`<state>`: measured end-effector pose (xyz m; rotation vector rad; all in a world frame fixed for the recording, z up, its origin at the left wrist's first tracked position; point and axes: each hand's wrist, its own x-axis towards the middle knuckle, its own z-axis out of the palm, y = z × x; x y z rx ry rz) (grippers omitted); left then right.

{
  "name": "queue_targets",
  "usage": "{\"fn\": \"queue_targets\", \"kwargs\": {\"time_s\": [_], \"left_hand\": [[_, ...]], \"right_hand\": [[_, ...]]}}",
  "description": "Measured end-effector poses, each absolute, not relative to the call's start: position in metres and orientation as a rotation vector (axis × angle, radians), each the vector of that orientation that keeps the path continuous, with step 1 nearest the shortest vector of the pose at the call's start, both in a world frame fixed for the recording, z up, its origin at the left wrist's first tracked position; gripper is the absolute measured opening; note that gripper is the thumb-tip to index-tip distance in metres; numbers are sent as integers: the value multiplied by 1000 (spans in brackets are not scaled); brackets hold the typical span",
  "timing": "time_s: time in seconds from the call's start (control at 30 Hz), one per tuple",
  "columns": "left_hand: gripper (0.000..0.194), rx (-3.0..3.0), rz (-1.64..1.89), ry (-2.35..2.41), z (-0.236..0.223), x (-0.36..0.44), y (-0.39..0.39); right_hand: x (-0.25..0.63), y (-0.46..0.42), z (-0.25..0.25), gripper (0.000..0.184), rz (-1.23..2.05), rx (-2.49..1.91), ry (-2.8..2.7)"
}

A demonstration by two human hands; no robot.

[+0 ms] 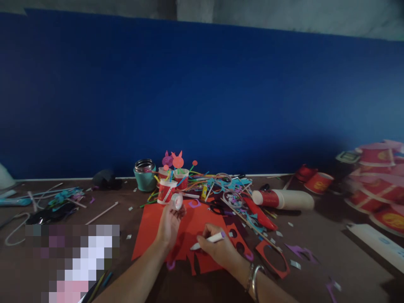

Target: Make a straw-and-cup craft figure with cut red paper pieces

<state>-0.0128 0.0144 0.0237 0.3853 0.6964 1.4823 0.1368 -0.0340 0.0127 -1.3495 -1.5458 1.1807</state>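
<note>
My left hand (170, 225) holds up a small round whitish object (177, 201), perhaps a roll of tape, in its fingertips. Below it lies a red paper sheet (151, 229) with cut edges at the front. My right hand (219, 250) is closed around a white marker (206, 240) with a purple end, its pale tip pointing left just over the paper. Whether the tip touches the sheet I cannot tell. A purple paper ring (195, 203) lies near the sheet's back edge. Black-handled scissors (217, 207) rest at its right.
Paper cups (166, 191) with animal cutouts stand behind the sheet, beside a teal jar (144, 176). At right lie a sleeve of stacked cups (284, 199), a cut-out red sheet (272, 258) and stacked red cup crafts (375, 181). Pipe cleaners and scraps litter the brown table (311, 229).
</note>
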Motion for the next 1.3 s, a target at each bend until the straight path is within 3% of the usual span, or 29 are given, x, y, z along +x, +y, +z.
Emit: {"fn": "queue_targets", "kwargs": {"time_s": [0.73,1.3], "left_hand": [[16,377,1478,704,24,-13,15],[15,376,1476,702,25,-13,13]], "right_hand": [[135,-34,12,19,1345,-1378,-1484],[136,-35,14,20,1184,-1370,-1553]]}}
